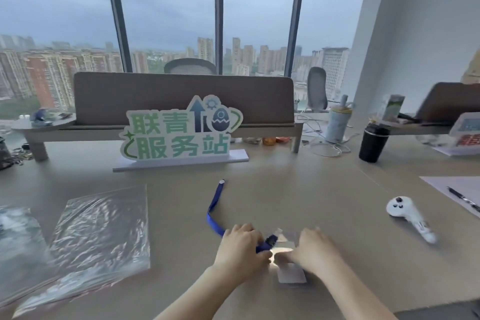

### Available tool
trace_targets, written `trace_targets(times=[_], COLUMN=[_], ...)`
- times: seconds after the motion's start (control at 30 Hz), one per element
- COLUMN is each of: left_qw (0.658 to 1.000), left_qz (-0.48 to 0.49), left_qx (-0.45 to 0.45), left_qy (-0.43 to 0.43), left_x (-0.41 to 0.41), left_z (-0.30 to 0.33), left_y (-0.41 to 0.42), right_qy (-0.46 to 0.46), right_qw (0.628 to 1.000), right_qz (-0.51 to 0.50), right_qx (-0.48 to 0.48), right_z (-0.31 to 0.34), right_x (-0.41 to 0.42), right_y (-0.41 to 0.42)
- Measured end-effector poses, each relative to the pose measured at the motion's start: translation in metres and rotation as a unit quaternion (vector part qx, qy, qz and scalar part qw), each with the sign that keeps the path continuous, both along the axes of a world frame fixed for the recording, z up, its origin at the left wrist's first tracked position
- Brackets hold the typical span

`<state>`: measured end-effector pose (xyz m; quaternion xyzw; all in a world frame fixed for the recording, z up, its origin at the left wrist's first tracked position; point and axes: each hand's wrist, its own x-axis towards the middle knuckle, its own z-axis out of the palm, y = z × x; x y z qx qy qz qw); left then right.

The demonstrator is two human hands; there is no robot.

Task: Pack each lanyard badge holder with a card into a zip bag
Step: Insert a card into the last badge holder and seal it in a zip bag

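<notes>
A clear badge holder (284, 241) lies on the desk in front of me, joined by a dark clip to a blue lanyard (215, 209) that runs up and away across the desk. My left hand (240, 247) grips the lanyard at the clip end. My right hand (313, 248) pinches the near edge of the badge holder, with a white card (291, 274) lying flat just below it. Clear zip bags (101, 234) lie spread flat on the desk at the left.
A green-lettered standing sign (179, 135) stands mid-desk before a grey divider (181, 96). A white controller (410, 218) lies at the right, with paper and a pen (462, 199) beyond it. A black cup (374, 144), a bottle and cables sit at the back right.
</notes>
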<state>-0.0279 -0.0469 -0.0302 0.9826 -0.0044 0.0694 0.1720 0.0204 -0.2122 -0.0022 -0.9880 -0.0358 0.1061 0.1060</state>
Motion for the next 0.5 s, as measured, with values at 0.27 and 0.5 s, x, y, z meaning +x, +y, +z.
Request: trace_targets(times=[0.27, 0.5], left_qw=[0.968, 0.941], left_qz=[0.029, 0.033], left_qx=[-0.247, -0.32], left_qy=[0.016, -0.102], left_x=[0.017, 0.015], left_z=[0.016, 0.067], left_y=[-0.007, 0.006], right_qy=[0.058, 0.082], right_qw=[0.997, 0.91], right_qz=[-0.002, 0.06], right_qx=[0.048, 0.402], right_z=[-0.003, -0.008], right_x=[0.015, 0.014], right_y=[-0.001, -0.025])
